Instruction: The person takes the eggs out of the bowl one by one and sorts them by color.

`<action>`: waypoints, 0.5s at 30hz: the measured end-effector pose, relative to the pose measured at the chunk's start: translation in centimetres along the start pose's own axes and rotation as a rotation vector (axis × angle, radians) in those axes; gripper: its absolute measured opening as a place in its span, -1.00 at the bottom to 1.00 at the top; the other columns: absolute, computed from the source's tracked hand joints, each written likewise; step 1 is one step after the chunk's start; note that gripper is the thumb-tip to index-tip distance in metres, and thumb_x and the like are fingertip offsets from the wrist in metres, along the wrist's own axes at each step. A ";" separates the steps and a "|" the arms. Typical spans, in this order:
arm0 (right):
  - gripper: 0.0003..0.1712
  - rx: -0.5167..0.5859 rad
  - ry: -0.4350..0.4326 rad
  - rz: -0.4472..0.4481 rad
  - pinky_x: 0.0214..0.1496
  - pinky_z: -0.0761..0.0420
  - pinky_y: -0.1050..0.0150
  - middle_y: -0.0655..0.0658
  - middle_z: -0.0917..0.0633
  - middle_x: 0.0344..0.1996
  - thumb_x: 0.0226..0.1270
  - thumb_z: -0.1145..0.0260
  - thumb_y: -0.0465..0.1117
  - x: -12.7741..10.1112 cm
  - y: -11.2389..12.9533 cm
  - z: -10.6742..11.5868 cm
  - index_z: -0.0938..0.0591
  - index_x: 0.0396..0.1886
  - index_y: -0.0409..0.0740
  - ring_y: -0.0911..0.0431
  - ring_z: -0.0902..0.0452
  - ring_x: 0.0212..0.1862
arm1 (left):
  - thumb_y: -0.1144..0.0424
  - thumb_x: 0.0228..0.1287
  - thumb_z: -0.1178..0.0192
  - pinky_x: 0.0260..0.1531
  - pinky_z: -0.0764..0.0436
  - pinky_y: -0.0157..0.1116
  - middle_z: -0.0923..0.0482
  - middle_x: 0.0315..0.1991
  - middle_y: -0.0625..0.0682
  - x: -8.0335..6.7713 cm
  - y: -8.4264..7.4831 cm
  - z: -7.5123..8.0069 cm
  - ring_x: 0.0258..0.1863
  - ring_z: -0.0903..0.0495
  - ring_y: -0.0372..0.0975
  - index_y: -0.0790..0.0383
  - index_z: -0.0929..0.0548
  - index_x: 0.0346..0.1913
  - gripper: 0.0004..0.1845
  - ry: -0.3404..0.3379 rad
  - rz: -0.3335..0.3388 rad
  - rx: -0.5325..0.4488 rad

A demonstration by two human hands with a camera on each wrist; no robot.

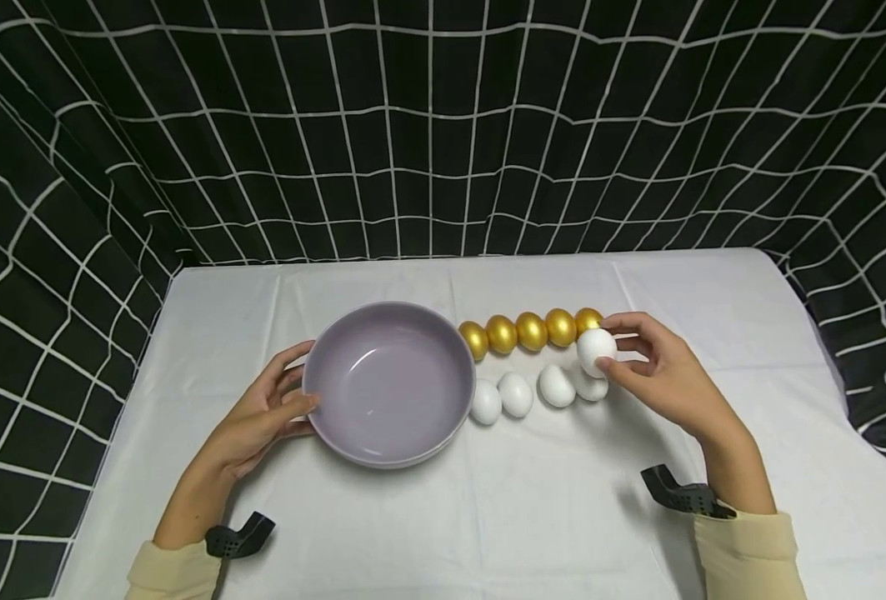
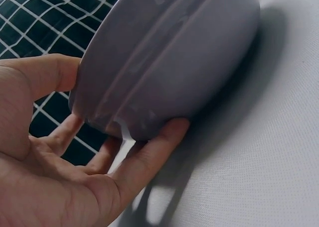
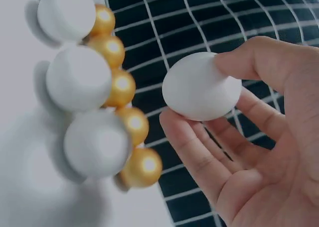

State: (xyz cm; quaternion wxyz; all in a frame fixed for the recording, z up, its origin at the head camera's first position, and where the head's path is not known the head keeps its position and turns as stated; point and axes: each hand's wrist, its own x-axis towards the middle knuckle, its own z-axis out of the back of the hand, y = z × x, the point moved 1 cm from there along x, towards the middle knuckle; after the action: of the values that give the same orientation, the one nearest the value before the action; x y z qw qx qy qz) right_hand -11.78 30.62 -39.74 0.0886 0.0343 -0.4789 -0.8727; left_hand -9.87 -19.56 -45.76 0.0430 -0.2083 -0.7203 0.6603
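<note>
A lilac bowl [image 1: 390, 383] stands on the white cloth, left of centre. My left hand [image 1: 302, 377] grips its left side; in the left wrist view the thumb [image 2: 55, 70] lies on the rim and the fingers [image 2: 154, 152] curl under the bowl's wall [image 2: 169, 53]. My right hand [image 1: 617, 346] pinches a white egg [image 1: 596, 350] [image 3: 202, 87] between thumb and fingers, lifted a little over the right end of the rows. Several gold eggs [image 1: 531, 331] [image 3: 122, 87] lie in a row right of the bowl. In front of them lie several white eggs [image 1: 515, 393] [image 3: 79, 77].
A white cloth [image 1: 563, 517] covers the table. A black curtain with a white grid [image 1: 443, 125] hangs behind and at both sides. Black wrist mounts [image 1: 236, 537] [image 1: 683, 496] sit near my sleeves. The table's left edge [image 1: 138, 367] is close to the bowl.
</note>
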 end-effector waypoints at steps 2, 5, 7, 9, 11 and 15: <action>-0.50 -0.009 0.000 -0.022 0.00 -0.68 0.53 0.20 -0.57 0.16 0.48 -0.42 -0.25 -0.1 -0.8 0.3 -0.51 0.33 -0.18 0.44 -0.61 0.08 | 0.42 0.49 -0.22 0.03 -0.77 -0.10 -0.16 0.58 0.30 0.1 0.0 0.0 0.19 -0.67 -0.27 -0.03 -0.08 0.68 -0.15 0.005 -0.001 -0.003; -0.51 -0.016 -0.011 -0.043 -0.03 -0.67 0.53 0.25 -0.58 0.12 0.49 -0.42 -0.24 -0.2 -1.8 0.7 -0.52 0.32 -0.20 0.46 -0.60 0.07 | 0.42 0.49 -0.22 0.03 -0.77 -0.10 -0.16 0.58 0.30 0.2 0.1 0.0 0.18 -0.67 -0.26 -0.04 -0.08 0.68 -0.16 0.007 -0.001 -0.007; -0.51 -0.030 -0.016 -0.057 -0.05 -0.67 0.53 0.28 -0.59 0.10 0.48 -0.42 -0.22 -0.2 -2.2 1.0 -0.53 0.32 -0.20 0.48 -0.60 0.06 | 0.42 0.49 -0.22 0.02 -0.78 -0.10 -0.16 0.58 0.29 0.1 0.1 0.0 0.18 -0.67 -0.27 -0.04 -0.08 0.68 -0.16 0.005 0.000 -0.006; -0.50 -0.054 -0.021 -0.073 -0.06 -0.66 0.53 0.29 -0.59 0.07 0.48 -0.43 -0.20 -0.3 -2.7 1.2 -0.53 0.32 -0.19 0.50 -0.60 0.04 | 0.42 0.48 -0.23 0.02 -0.78 -0.09 -0.17 0.57 0.29 0.1 0.1 0.0 0.18 -0.67 -0.26 -0.04 -0.09 0.67 -0.16 0.003 0.000 -0.004; -0.50 -0.077 -0.021 -0.090 -0.08 -0.64 0.53 0.27 -0.60 0.06 0.48 -0.43 -0.18 -0.3 -3.0 1.3 -0.54 0.33 -0.18 0.51 -0.60 0.01 | 0.42 0.48 -0.23 0.02 -0.78 -0.09 -0.17 0.57 0.29 0.1 0.1 0.0 0.18 -0.67 -0.26 -0.04 -0.09 0.67 -0.16 0.002 0.001 -0.004; -0.49 -0.114 -0.008 -0.107 -0.10 -0.62 0.51 0.04 -0.63 0.11 0.51 -0.41 -0.13 -0.3 -3.6 1.4 -0.54 0.34 -0.16 0.51 -0.59 -0.02 | 0.42 0.48 -0.23 0.03 -0.77 -0.08 -0.17 0.57 0.29 0.0 0.0 0.0 0.18 -0.67 -0.26 -0.04 -0.09 0.68 -0.16 0.002 0.003 -0.003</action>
State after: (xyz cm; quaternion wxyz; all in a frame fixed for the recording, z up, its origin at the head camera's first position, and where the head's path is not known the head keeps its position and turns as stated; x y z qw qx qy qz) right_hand -12.10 33.73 -42.04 0.0415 0.0515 -0.4262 -0.9022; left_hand -9.91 -19.54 -45.76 0.0424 -0.2101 -0.7208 0.6592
